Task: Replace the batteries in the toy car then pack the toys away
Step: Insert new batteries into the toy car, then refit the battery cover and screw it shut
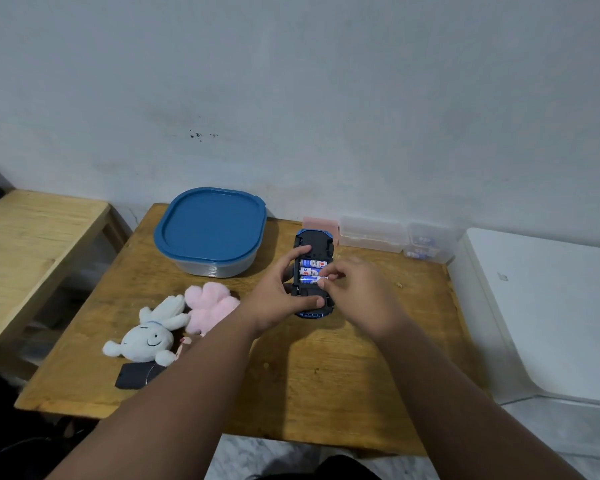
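Your toy car (313,249) lies upside down on the wooden table (326,368), toward the back and just right of the middle, with its battery bay uncovered and three blue-and-white batteries (311,271) lying side by side across it. Your left hand (278,295) grasps the car from its left side, the thumb pressed on the near end of the underside and a finger laid on the far end. Your right hand (355,289) pinches its fingertips at the right end of the nearest battery (the hand is blurred, so you cannot tell whether it really grips it). To the left of the car sits a container with a blue lid (211,227), closed. Nearer you on the left lie a white plush rabbit (149,336) and a pink plush toy (208,306), touching each other. Clear plastic boxes (373,233) stand along the wall behind the car.
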